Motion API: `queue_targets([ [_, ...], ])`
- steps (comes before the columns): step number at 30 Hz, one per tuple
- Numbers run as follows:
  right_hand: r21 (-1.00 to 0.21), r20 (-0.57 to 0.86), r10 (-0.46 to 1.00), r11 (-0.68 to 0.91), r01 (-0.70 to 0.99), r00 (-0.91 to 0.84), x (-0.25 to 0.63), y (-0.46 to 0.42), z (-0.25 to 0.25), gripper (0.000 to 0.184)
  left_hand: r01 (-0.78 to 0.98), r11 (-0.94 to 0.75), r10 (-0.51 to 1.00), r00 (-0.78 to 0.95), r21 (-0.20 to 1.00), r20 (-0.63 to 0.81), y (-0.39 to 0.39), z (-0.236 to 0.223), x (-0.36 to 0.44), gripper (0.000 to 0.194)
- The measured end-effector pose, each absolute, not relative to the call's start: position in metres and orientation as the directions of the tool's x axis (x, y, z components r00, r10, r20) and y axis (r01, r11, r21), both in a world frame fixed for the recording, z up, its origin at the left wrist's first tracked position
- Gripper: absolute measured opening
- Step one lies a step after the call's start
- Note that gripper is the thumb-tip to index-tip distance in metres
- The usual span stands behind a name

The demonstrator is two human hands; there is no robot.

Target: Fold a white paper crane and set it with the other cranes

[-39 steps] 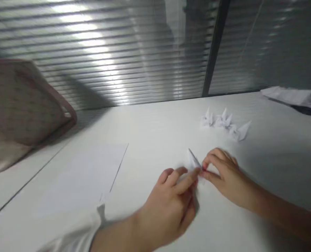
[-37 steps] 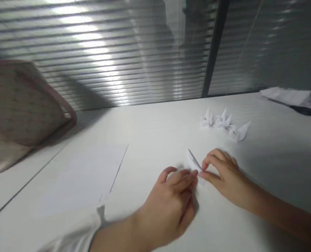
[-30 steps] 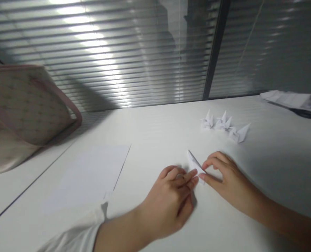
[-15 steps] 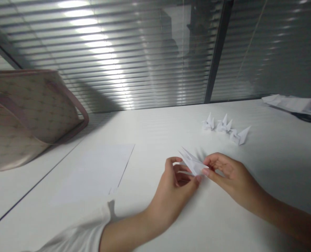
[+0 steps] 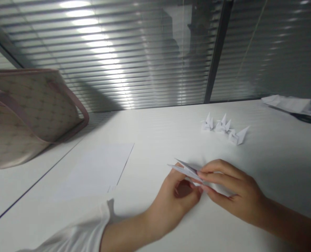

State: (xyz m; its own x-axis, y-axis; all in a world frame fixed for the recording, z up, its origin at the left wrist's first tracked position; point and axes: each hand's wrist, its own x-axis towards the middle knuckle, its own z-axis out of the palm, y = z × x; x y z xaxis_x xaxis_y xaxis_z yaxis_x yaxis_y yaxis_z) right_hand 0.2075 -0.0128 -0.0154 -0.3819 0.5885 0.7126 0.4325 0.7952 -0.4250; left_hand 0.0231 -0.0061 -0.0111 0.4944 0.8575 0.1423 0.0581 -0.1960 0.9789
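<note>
A small folded white paper (image 5: 187, 169) with two long thin points is held between both hands, just above the white table. My left hand (image 5: 174, 197) curls under it, thumb and fingers closed around its lower edge. From the right, my right hand (image 5: 230, 183) pinches the near end with thumb and fingertips. The points aim up and to the left. Part of the paper is hidden behind the fingers. Beyond my right hand stand three folded paper cranes: a left one (image 5: 207, 122), a middle one (image 5: 223, 124) and a right one (image 5: 238, 135).
White paper sheets (image 5: 94, 171) lie flat left of my hands. A patterned handbag (image 5: 37, 115) with pink handles stands at the far left. Folded papers (image 5: 288, 102) and a black-handled tool (image 5: 304, 118) rest at the far right. Window blinds (image 5: 150, 56) rise behind the table.
The folded paper has tipped lower, its points now aiming more to the left. My right hand has turned, with its fingers now over the top of the paper. My left hand stays nearly in place.
</note>
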Motion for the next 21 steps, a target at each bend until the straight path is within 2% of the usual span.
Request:
queue_targets([
  [4, -0.476, 0.718, 0.610, 0.781, 0.404, -0.334, 0.2085, -0.0112, -0.0160, 0.015, 0.123, -0.342, 0.828, 0.509, 0.931, 0.237, -0.0067, -0.0086, 0.0208, 0.022],
  [8, -0.707, 0.614, 0.743, 0.668, 0.232, -0.266, 0.2089, -0.0078, -0.0161, 0.011, 0.153, -0.421, 0.813, 0.500, 0.894, 0.298, -0.0084, -0.0027, 0.0218, 0.019],
  [12, -0.878, 0.450, 0.855, 0.477, 0.049, -0.259, 0.2076, -0.0070, -0.0142, 0.008, 0.135, -0.409, 0.820, 0.488, 0.903, 0.298, -0.0110, -0.0028, 0.0221, 0.018],
  [17, -0.947, 0.319, 0.914, 0.319, -0.043, -0.252, 0.2039, -0.0084, -0.0122, 0.003, 0.118, -0.343, 0.841, 0.480, 0.932, 0.249, -0.0131, -0.0055, 0.0218, 0.021],
  [21, -0.988, 0.151, 0.956, 0.150, -0.021, -0.252, 0.2020, -0.0093, -0.0116, 0.002, 0.073, -0.282, 0.857, 0.467, 0.957, 0.217, -0.0129, -0.0031, 0.0222, 0.014],
])
